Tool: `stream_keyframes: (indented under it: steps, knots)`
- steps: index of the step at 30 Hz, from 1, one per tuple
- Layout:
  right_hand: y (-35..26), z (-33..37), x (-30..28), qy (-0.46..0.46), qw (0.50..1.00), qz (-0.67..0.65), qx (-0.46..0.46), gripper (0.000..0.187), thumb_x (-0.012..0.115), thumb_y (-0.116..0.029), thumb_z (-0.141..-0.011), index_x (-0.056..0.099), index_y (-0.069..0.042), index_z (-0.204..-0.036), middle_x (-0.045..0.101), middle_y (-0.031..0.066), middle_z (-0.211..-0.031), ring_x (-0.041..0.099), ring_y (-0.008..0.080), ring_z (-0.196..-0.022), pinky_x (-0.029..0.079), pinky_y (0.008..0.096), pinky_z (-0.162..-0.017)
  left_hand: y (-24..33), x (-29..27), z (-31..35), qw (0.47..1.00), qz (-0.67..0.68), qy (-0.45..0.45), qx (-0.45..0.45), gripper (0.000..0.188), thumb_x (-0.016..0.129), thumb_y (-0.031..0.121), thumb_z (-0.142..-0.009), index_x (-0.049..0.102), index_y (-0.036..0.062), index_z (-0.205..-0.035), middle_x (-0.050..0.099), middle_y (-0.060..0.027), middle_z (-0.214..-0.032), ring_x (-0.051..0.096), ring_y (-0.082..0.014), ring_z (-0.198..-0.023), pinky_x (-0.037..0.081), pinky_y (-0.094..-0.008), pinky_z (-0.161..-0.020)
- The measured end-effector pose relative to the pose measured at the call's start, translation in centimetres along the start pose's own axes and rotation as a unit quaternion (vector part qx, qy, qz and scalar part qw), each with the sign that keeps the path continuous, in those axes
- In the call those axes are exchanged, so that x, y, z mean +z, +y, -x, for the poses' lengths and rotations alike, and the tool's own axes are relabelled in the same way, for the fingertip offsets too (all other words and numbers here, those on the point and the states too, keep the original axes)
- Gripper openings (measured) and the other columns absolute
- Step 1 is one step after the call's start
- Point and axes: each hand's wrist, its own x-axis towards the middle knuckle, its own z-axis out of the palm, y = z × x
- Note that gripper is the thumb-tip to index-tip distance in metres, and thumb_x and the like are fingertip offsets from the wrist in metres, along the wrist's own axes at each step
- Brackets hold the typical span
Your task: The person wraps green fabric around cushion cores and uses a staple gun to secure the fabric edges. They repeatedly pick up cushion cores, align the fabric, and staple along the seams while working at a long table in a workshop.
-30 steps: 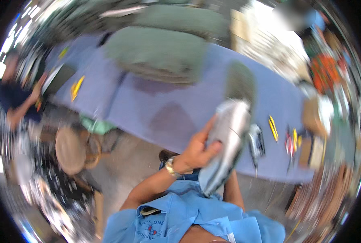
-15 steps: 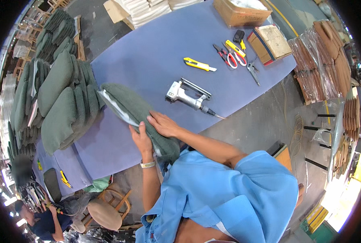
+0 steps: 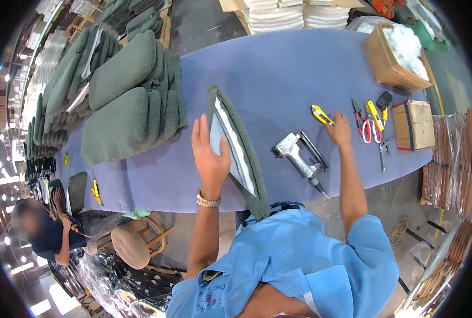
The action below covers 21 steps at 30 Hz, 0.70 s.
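A dark green padded cushion (image 3: 254, 169) stands on its edge near me, with white padding and a grey inner face showing at its open side. My left hand (image 3: 210, 161) rests against that side, fingers stretched out and holding nothing. Farther right, my right hand (image 3: 340, 129) has thumb and fingers closed around one end of a yellow utility knife (image 3: 318, 113) lying on the blue-covered table (image 3: 257, 58). Between the hands lies a silver staple gun (image 3: 299, 159), its hose end toward me.
Stacked green cushions (image 3: 122, 124) fill the table's left side. At right lie red-handled scissors (image 3: 371, 130), pliers (image 3: 358, 108) and another yellow knife (image 3: 375, 114), beside a small carton (image 3: 413, 124). A box of white stuffing (image 3: 387, 58) stands behind. A co-worker (image 3: 55, 228) sits at far left.
My right hand has left the cushion and reached right to the yellow knife. My left hand has opened flat against the cushion, which now stands more upright. The view has turned.
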Motion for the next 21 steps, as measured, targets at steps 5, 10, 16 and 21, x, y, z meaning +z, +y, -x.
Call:
stream_keyframes:
  steps: [5, 10, 16, 21]
  knots:
    - [0.1, -1.7, 0.0, -0.148, 0.985, 0.082, 0.016, 0.045, 0.079, -0.019, -0.085, 0.060, -0.009, -0.124, 0.062, 0.0174, -0.121, 0.066, 0.0426, -0.106, 0.055, 0.0519, -0.091, -0.1, 2.0, -5.9, 0.996, -0.036, -0.073, 0.033, 0.037, 0.073, 0.016, -0.093, 0.068, 0.0038, -0.127, 0.072, -0.0110, -0.106, 0.067, -0.0208, -0.075, 0.054, -0.0372, -0.070]
    - [-4.6, -2.2, -1.9, -0.103, 0.986, -0.132, 0.028, 0.037, 0.081, -0.023, -0.084, 0.060, -0.004, -0.108, 0.067, 0.0159, -0.090, 0.069, 0.0375, -0.093, 0.055, 0.0447, -0.081, -4.3, 5.0, -7.5, 0.988, -0.002, -0.106, -0.114, 0.035, 0.080, 0.029, -0.089, 0.071, 0.0014, -0.108, 0.068, -0.0086, -0.084, 0.066, -0.0226, -0.070, 0.052, -0.0369, -0.067]
    - [-15.8, -1.2, -3.6, -0.082, 0.692, -0.710, 0.099, 0.023, 0.069, -0.030, -0.099, 0.062, -0.010, -0.108, 0.062, 0.0041, -0.074, 0.050, 0.0074, -0.046, 0.036, 0.0230, -0.038, -4.2, 7.0, -10.3, 0.974, -0.066, -0.161, -0.145, 0.032, 0.080, 0.030, -0.088, 0.068, 0.0016, -0.096, 0.066, -0.0077, -0.074, 0.065, -0.0273, -0.066, 0.051, -0.0409, -0.067]
    - [-25.3, -0.7, -3.7, -0.138, 0.665, -0.733, 0.029, 0.036, 0.062, -0.035, -0.105, 0.062, -0.005, -0.126, 0.068, 0.0081, -0.081, 0.063, 0.0115, -0.059, 0.053, 0.0264, -0.052, -5.5, 8.1, -10.6, 0.975, 0.007, -0.150, -0.165, 0.029, 0.079, 0.027, -0.089, 0.067, 0.0007, -0.088, 0.064, -0.0070, -0.069, 0.063, -0.0223, -0.060, 0.050, -0.0376, -0.061]
